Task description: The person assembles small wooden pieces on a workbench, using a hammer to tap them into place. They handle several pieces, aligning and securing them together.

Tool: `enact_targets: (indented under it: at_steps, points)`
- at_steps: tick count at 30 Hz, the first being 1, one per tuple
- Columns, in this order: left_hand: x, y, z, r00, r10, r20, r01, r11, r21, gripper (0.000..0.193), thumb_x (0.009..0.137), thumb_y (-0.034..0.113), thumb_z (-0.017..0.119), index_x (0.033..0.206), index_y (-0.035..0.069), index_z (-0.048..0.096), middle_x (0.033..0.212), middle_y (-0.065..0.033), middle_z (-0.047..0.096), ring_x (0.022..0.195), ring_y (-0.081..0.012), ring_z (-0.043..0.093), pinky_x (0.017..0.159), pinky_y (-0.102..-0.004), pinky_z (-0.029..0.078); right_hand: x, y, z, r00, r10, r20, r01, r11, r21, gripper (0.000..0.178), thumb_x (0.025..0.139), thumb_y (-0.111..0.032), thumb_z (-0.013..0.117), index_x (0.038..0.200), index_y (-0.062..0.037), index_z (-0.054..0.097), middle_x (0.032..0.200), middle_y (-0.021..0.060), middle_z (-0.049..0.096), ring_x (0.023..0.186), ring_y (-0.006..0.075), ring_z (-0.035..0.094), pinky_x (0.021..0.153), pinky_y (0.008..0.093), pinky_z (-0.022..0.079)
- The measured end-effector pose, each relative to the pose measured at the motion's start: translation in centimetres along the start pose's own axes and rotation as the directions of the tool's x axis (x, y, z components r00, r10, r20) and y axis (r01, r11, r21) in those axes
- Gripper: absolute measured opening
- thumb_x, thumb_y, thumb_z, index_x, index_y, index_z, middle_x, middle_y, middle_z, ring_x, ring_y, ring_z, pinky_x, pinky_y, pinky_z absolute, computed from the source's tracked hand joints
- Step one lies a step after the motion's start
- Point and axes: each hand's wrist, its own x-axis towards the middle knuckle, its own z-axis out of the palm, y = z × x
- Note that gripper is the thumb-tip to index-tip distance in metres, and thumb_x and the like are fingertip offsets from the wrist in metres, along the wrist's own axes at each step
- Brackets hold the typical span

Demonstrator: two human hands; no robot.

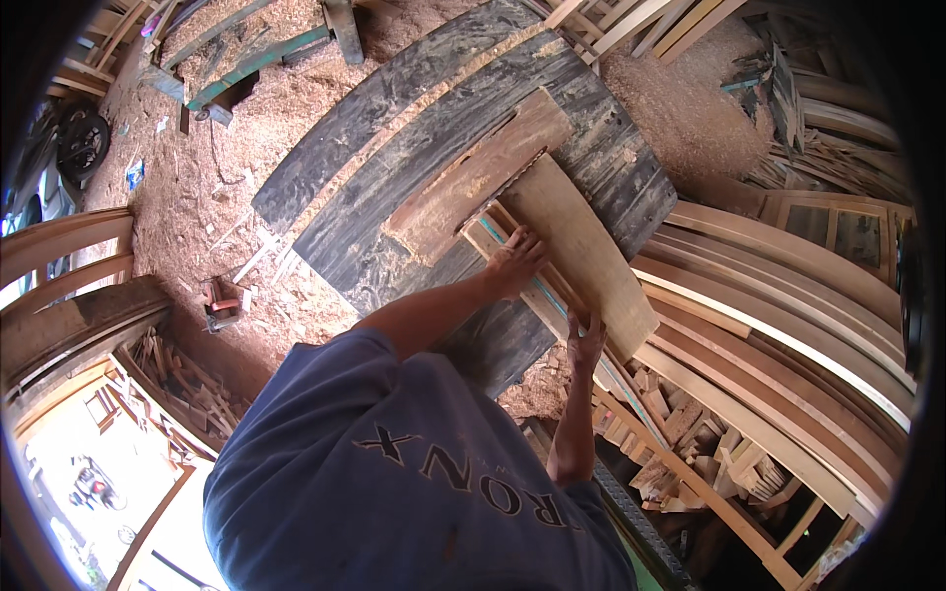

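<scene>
A long, narrow wooden plank (500, 232) with a teal stripe lies on a dark, sawdust-smeared work table (360, 192). My left hand (518, 262) bends its fingers over the plank near its far end. Closer to me, my right hand (585, 341) grips the same plank, thumb and fingers about its edges. Along the plank's right side stands a wide, pale board (579, 246). Left of the plank's far end, a reddish-brown wooden panel (473, 182) is set in the tabletop, with a dark slot in it.
Stacked long boards (778, 286) fill the right side, with a heap of wood offcuts (709, 453) below them. Sawdust (276, 108) covers the floor. A green-edged wooden stand (258, 67) is at the far left, and curved boards (64, 246) lean nearer.
</scene>
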Motion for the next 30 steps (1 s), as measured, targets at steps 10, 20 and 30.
enact_targets:
  at_steps: [10, 20, 30]
  points:
    - [1.8, -1.1, -0.4, 0.995, 0.101, 0.012, -0.100, 0.992, -0.072, 0.086, 0.058, 0.025, 0.087, 0.135, 0.008, 0.053, 0.142, -0.0145, 0.047, 0.135, -0.0324, 0.041, 0.117, -0.0474, 0.027, 1.1, -5.9, 1.6, 0.900, -0.436, -0.030, 0.426, 0.891, -0.155, 0.090, 0.067, -0.035, 0.084, 0.143, -0.0096, 0.043, 0.144, 0.0215, 0.043, 0.134, 0.0409, 0.041, 0.109, 0.0554, 0.034]
    - [-0.8, 0.4, -2.2, 0.985, 0.156, 0.077, -0.144, 0.980, -0.138, 0.080, 0.063, 0.012, 0.077, 0.136, 0.007, 0.046, 0.132, -0.0167, 0.049, 0.125, -0.0357, 0.045, 0.110, -0.0470, 0.032, -1.5, -6.4, 1.4, 0.982, -0.160, 0.095, 0.173, 0.974, -0.144, 0.074, 0.074, -0.041, 0.073, 0.136, -0.0112, 0.048, 0.134, 0.0191, 0.049, 0.132, 0.0392, 0.043, 0.112, 0.0581, 0.029]
    - [-17.4, 4.2, 2.0, 0.987, 0.158, 0.021, -0.153, 0.978, -0.145, 0.066, 0.074, 0.018, 0.068, 0.133, -0.001, 0.048, 0.124, -0.0195, 0.052, 0.121, -0.0365, 0.048, 0.109, -0.0499, 0.032, -17.4, -6.6, 6.2, 0.946, -0.227, 0.229, 0.244, 0.968, -0.048, 0.084, 0.067, -0.042, 0.079, 0.138, -0.0109, 0.046, 0.139, 0.0213, 0.044, 0.135, 0.0411, 0.038, 0.111, 0.0612, 0.027]
